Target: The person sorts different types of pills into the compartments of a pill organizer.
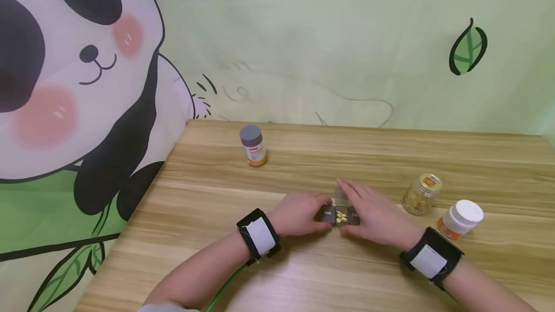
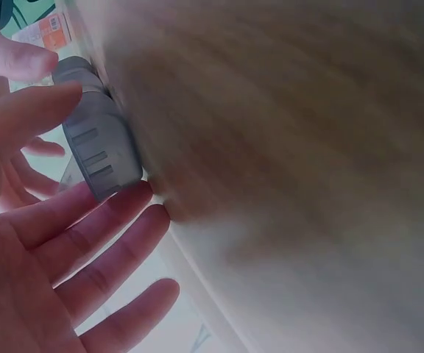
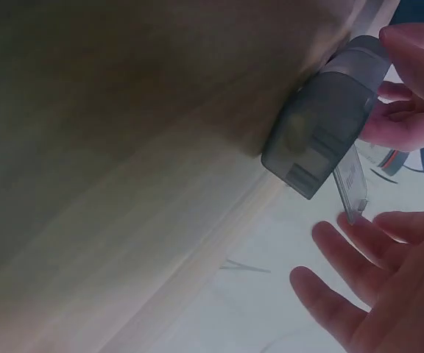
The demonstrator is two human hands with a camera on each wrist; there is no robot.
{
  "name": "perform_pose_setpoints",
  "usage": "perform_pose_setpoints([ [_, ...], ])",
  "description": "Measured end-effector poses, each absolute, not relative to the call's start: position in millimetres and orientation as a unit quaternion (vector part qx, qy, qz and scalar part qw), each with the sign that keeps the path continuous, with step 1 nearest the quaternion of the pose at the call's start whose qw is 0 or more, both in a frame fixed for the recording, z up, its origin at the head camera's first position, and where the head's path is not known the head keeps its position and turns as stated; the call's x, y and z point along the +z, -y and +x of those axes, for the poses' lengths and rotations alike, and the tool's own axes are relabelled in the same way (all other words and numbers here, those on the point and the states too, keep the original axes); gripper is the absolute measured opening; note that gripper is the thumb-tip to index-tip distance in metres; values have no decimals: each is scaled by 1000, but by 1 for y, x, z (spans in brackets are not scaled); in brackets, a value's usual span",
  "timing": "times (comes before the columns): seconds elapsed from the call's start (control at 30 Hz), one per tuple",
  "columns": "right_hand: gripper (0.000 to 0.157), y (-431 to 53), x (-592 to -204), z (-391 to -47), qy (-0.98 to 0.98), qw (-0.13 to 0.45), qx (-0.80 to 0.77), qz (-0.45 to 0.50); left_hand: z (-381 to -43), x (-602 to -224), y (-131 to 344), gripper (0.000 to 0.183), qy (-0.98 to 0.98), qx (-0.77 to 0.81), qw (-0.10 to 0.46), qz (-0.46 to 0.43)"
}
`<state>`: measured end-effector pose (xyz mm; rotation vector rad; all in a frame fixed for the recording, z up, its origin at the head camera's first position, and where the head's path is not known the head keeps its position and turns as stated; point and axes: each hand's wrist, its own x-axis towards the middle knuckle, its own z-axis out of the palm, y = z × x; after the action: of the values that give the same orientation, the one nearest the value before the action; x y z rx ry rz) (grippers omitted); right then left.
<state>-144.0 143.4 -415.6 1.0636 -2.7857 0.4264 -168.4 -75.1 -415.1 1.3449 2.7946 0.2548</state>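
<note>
A small dark grey pill box (image 1: 328, 214) lies on the table between both hands, lettering on its lids. One compartment has its clear lid (image 3: 353, 184) raised, and several pale yellow pills (image 1: 341, 217) show inside. My left hand (image 1: 299, 213) grips the box's left end, thumb on the near side and fingers at the far side. From the other end my right hand (image 1: 377, 213) holds the box with its thumb at the near edge. Its fingers reach past the far side, fingertips right at the raised lid. The right hand partly covers the box's right end.
A bottle with a grey cap (image 1: 253, 146) stands at the back left of the wooden table (image 1: 208, 167). To the right of the right hand are a clear gold-lidded jar (image 1: 421, 194) and a white-capped bottle (image 1: 460, 219). A panda-printed cloth (image 1: 303, 52) hangs behind.
</note>
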Motion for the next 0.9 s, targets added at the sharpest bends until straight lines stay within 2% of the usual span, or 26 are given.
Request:
perform_pose_setpoints([
  [0.17,93,-142,-418,-147,923,78,138,351,-170,-416,74,48,-898,85,20,432],
  [0.57,53,-142,-420,-135,913,111,111,377,-170,-415,72,46,-901,81,35,425],
  [0.9,65,-150,-424,-108,906,66,78,411,-169,-415,73,44,-902,84,33,422],
])
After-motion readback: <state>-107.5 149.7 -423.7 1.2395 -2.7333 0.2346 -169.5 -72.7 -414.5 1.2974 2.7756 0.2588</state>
